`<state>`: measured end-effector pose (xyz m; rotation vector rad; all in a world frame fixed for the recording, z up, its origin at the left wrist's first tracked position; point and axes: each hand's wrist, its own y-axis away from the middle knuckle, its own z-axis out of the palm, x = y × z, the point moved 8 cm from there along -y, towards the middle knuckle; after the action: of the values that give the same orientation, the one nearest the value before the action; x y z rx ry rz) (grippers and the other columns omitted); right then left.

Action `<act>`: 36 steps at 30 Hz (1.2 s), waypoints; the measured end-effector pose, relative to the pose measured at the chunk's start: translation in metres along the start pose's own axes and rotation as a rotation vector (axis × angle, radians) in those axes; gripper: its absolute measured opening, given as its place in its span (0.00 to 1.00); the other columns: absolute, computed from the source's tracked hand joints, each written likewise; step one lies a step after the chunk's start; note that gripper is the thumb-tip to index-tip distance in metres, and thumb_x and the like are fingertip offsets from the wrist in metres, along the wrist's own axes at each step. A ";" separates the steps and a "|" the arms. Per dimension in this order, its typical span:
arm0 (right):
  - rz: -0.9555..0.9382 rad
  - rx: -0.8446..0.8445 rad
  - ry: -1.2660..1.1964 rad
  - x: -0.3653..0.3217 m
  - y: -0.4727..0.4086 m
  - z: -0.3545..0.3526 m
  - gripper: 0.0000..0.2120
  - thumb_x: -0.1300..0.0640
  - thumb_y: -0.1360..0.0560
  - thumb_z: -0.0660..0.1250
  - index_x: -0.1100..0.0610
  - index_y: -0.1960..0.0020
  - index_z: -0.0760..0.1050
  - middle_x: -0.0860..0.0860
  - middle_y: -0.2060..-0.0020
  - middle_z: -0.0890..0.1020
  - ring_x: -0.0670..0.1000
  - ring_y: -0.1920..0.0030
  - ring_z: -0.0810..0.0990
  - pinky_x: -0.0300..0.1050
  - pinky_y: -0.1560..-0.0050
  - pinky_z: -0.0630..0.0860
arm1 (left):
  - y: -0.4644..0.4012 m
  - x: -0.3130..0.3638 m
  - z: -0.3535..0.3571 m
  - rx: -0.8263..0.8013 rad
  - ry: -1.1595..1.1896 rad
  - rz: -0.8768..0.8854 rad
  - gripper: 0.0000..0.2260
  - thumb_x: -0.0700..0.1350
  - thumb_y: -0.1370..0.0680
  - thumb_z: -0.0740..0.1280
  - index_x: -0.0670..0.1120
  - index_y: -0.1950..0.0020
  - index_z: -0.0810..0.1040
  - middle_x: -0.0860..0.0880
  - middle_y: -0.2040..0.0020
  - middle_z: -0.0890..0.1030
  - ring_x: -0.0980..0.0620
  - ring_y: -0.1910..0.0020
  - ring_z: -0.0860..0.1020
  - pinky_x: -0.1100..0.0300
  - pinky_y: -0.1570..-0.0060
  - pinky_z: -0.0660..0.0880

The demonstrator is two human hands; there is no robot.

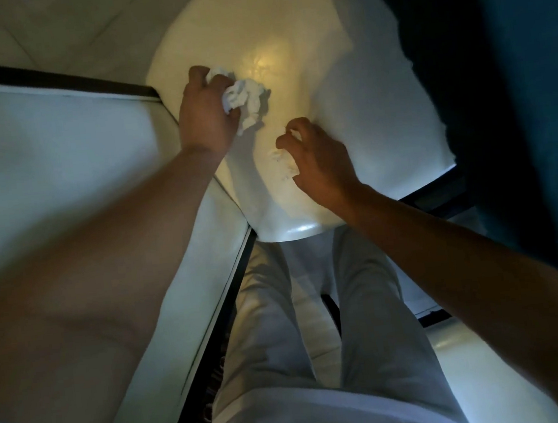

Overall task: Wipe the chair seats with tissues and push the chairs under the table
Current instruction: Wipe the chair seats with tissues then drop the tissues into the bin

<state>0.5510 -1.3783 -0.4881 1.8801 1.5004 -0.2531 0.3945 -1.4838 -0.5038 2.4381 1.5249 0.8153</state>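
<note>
A glossy white chair seat (286,31) lies below me, lit yellow in its middle. My left hand (207,112) presses a crumpled white tissue (245,99) onto the seat's left part, fingers closed around the wad. My right hand (317,162) rests lower on the seat, fingers curled over a small white tissue scrap (283,164). The seat's near edge (293,234) ends just in front of my legs.
A white table top (41,160) with a dark edge strip (220,321) runs along my left side, touching the chair. A dark teal curtain or fabric (505,84) hangs at the right. My legs in light trousers (317,328) stand on a pale floor.
</note>
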 end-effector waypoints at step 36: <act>-0.555 0.842 -0.161 -0.210 0.195 -0.449 0.12 0.55 0.26 0.74 0.54 0.42 0.84 0.48 0.43 0.81 0.48 0.50 0.81 0.46 0.56 0.82 | 0.256 0.231 -0.453 0.646 0.059 0.321 0.12 0.40 0.24 0.72 0.47 0.41 0.84 0.49 0.37 0.78 0.46 0.45 0.79 0.60 0.50 0.68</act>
<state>0.5438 -1.2740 0.0346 1.8916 1.9458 -1.4429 0.4380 -1.4725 0.0637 3.2085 1.6340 0.4837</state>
